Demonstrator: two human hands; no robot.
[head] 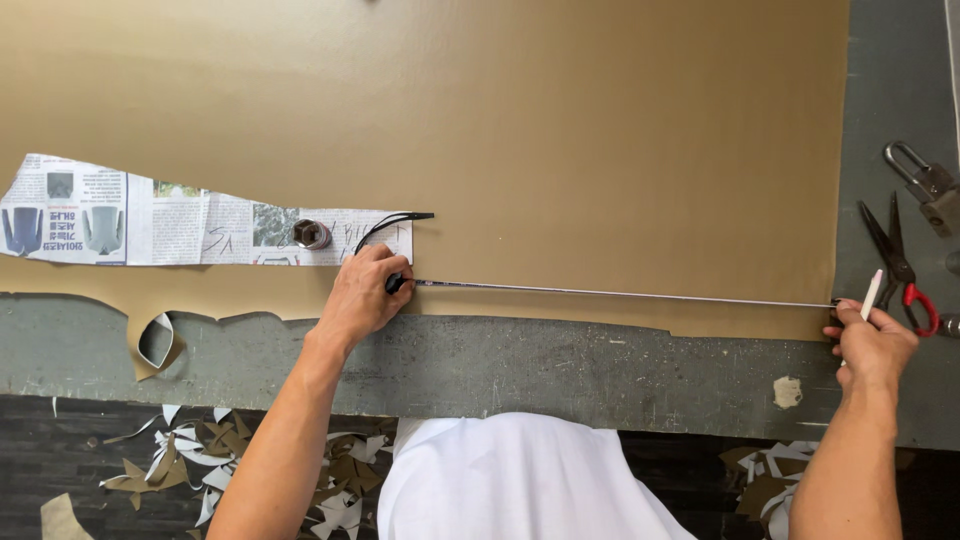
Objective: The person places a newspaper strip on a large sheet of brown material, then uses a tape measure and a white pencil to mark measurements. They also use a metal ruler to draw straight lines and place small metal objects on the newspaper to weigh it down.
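Observation:
A large tan sheet of material (500, 130) covers the grey worktable (520, 365). My left hand (362, 295) grips the black case of a tape measure beside the end of a newspaper pattern piece (150, 228). The tape blade (620, 293) runs straight to the right along the sheet's lower edge. My right hand (872, 340) pinches the blade's end at the sheet's right corner and also holds a white marking stick (873, 293) upright between the fingers.
A metal socket weight (311, 234) rests on the newspaper pattern. Red-handled scissors (900, 270) and a padlock (925, 185) lie on the table at the right. Cut scraps (200, 470) litter the dark floor below the table edge.

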